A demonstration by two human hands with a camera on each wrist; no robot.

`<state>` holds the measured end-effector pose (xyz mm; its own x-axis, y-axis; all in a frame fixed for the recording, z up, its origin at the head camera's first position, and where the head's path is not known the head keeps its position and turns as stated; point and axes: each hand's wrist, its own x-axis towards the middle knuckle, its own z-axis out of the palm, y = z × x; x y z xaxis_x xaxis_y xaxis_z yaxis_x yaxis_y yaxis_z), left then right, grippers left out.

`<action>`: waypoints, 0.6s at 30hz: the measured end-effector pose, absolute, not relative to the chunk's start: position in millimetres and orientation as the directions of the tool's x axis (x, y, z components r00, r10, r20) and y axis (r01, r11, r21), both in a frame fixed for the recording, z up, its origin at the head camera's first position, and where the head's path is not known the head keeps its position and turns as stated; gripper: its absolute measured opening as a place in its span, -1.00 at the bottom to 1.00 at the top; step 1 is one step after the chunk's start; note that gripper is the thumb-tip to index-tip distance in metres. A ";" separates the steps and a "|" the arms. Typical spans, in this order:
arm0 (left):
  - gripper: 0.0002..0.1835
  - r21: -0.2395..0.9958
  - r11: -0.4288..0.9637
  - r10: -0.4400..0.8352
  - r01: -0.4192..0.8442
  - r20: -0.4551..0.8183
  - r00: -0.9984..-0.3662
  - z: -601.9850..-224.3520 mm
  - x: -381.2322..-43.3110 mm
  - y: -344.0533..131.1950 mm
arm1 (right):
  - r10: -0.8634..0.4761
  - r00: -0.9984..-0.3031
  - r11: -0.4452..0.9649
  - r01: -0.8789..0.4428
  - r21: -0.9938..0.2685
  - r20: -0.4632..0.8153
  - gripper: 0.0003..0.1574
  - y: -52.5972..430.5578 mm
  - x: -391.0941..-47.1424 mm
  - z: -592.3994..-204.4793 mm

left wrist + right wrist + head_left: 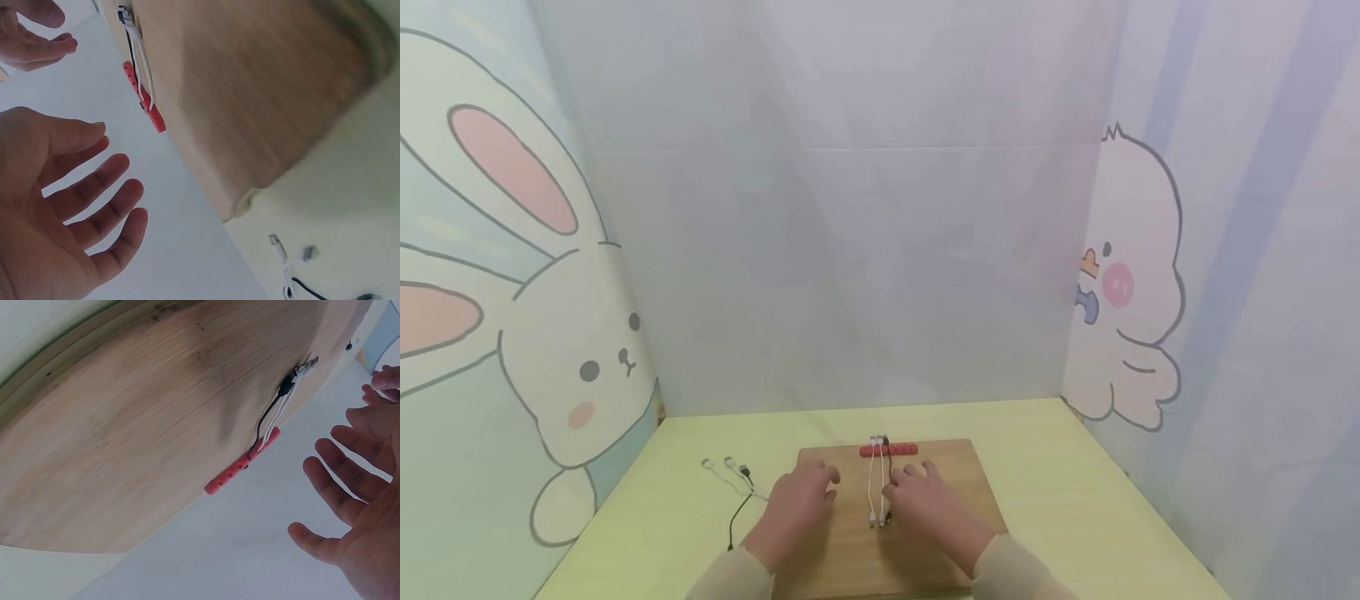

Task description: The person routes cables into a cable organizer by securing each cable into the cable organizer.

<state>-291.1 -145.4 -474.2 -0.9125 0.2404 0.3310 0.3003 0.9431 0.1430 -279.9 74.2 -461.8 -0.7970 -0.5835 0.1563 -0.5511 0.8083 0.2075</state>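
Note:
A red cable holder point(907, 449) lies near the far edge of a wooden board point(842, 550). Two white cables point(871, 483) and a black cable point(267, 415) run from its slots toward the near side, their plugs on the board. My left hand point(803, 500) hovers over the board's left part, fingers spread and loosely bent, holding nothing. On the right, my other hand point(928, 504) is held above the board just beside the black cable, its fingers also loose and spread. In the right wrist view that hand is apart from the cables.
More loose cables lie on the yellow table point(1067, 475) left of the board: white plugs point(729, 462) and a black cable point(737, 510). A grey wall panel point(865, 250) stands behind, with cartoon-printed panels on either side.

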 end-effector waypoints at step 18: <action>-0.94 0.157 0.948 0.213 0.275 0.328 -0.920 -478.8 -264.1 -168.9 | -0.665 -0.722 0.744 -0.616 0.260 0.192 -0.81 50.8 -272.7 -462.9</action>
